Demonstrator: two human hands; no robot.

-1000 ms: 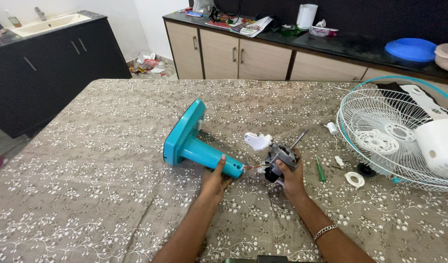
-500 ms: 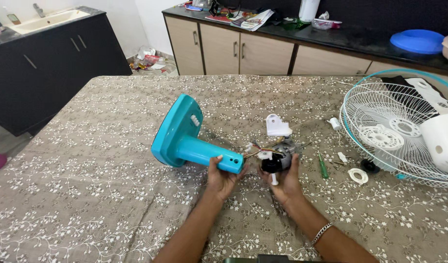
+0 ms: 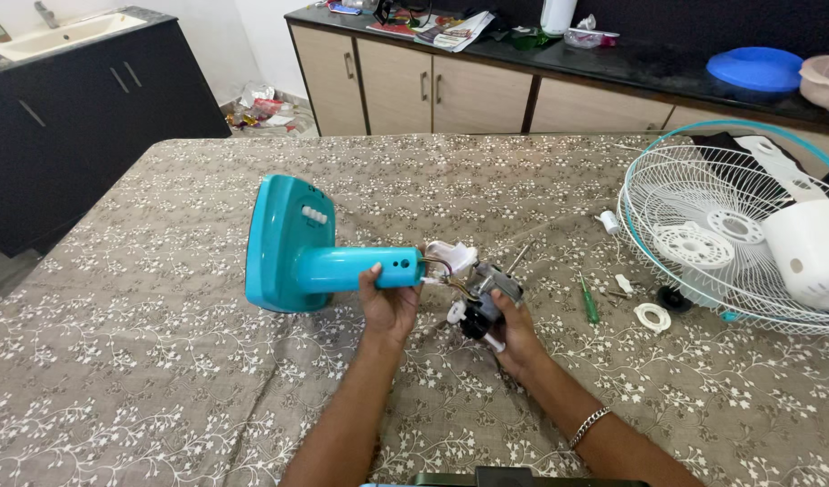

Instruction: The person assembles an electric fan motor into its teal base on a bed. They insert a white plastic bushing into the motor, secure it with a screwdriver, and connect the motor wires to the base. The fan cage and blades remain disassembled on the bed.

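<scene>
While left hand (image 3: 389,302) clamps teal stand (image 3: 329,261) neck above surface (image 3: 162,361), right hand (image 3: 514,329) clamps motor (image 3: 487,298) just beside neck; best keep wires (image 3: 446,273) slack, align gently.

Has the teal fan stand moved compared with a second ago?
Yes. The teal fan stand, held by the left hand, has swung its flat base leftward, away from the white fan grille lying on the table.
</scene>
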